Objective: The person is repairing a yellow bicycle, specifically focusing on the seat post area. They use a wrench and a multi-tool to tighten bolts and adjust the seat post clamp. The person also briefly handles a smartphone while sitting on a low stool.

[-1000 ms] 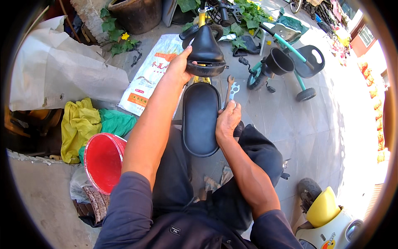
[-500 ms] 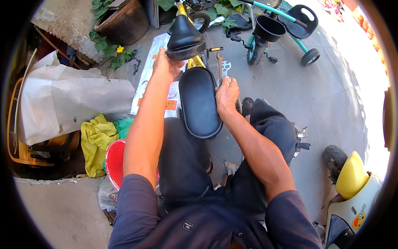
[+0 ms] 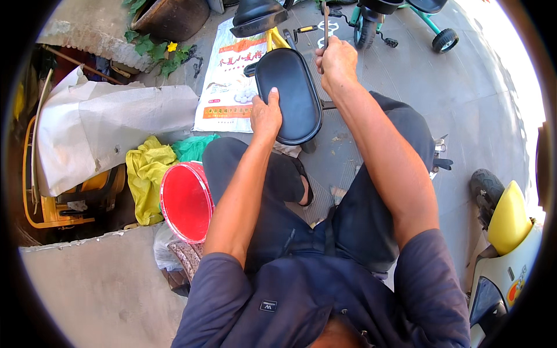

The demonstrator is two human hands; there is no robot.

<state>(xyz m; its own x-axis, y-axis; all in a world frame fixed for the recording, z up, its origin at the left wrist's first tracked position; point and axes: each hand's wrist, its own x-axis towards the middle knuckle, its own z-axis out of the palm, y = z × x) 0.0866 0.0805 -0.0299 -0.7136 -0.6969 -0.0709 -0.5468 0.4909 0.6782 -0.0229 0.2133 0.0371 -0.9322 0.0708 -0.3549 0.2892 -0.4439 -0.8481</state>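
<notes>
A small yellow bike stands between my knees, with a black saddle at the top of the view and a long, oval black rear seat closer to me. My left hand grips this rear seat at its left edge, thumb on top, the other fingers partly hidden. My right hand is closed around a wrench that points away from me, just right of the rear seat. Beyond that hand, a pedal sticks out from the bike.
A printed white sack lies under the bike's left side. At my left stand a red bucket, a yellow cloth and a yellow-framed object under white sheeting. A teal tricycle is far right; a ride-on toy stands near right.
My left hand has gone from the front saddle to the rear seat's left edge. My right hand, with the wrench, has moved up and right. The view has shifted, showing more bucket.
</notes>
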